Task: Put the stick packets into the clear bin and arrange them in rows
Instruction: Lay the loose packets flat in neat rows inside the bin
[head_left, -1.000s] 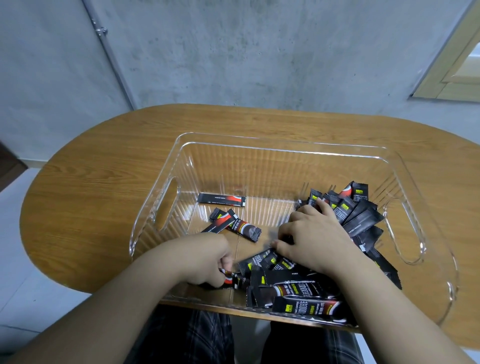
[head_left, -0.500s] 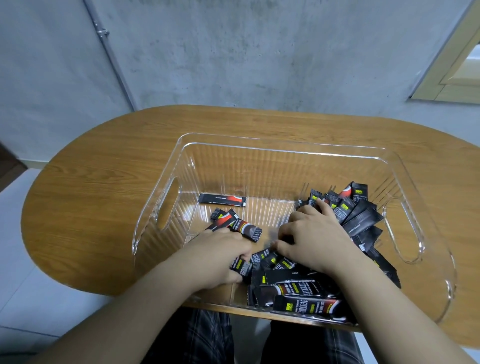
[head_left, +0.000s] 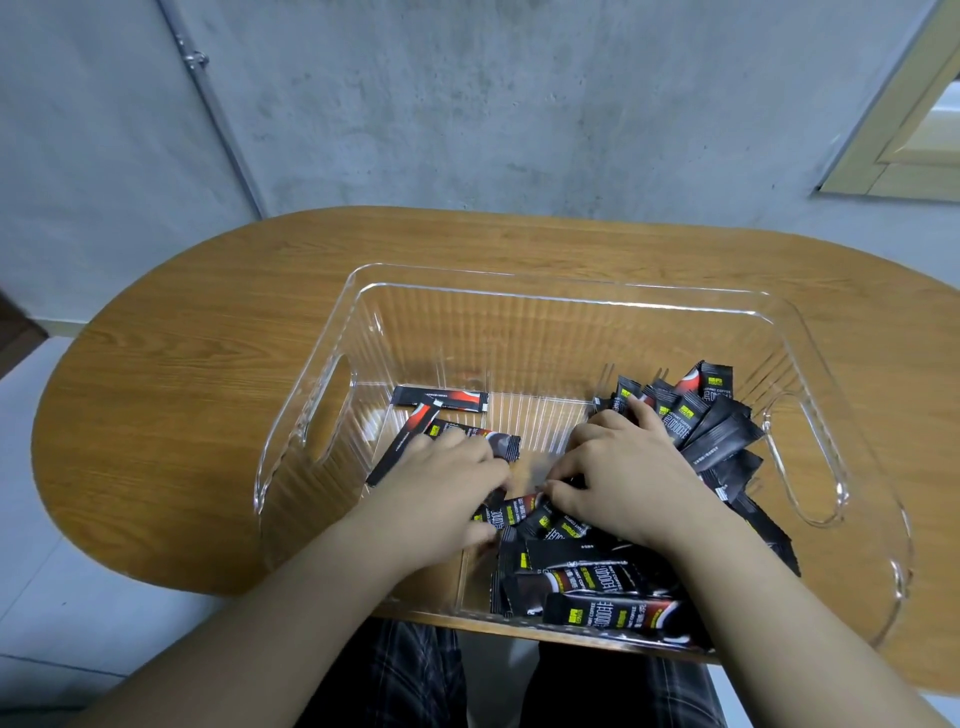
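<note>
Presently both hands down inside the clear bin (head_left: 561, 299), working among the stick packets.

Bin sits on the oval wooden worktop (head_left: 208, 364), near its front edge. Main heap of black stick packets (head_left: 597, 582) fills the bin's right and near side, lying jumbled at mixed angles, some leaning against the right wall. Three loose packets (head_left: 441, 399) lie apart on the left of the bin floor, one flat along the back, two crossed nearer the left hand (head_left: 441, 499). Left hand is palm-down, fingers curled at the heap's left edge; slightly blurred, so cannot tell if it grips a packet. Right hand (head_left: 623, 478) rests on top of the heap, fingers bent and spread over the packets, fingertips touching them; a firm hold not discernible. Grey concrete wall (head_left: 467, 104) behind.
</note>
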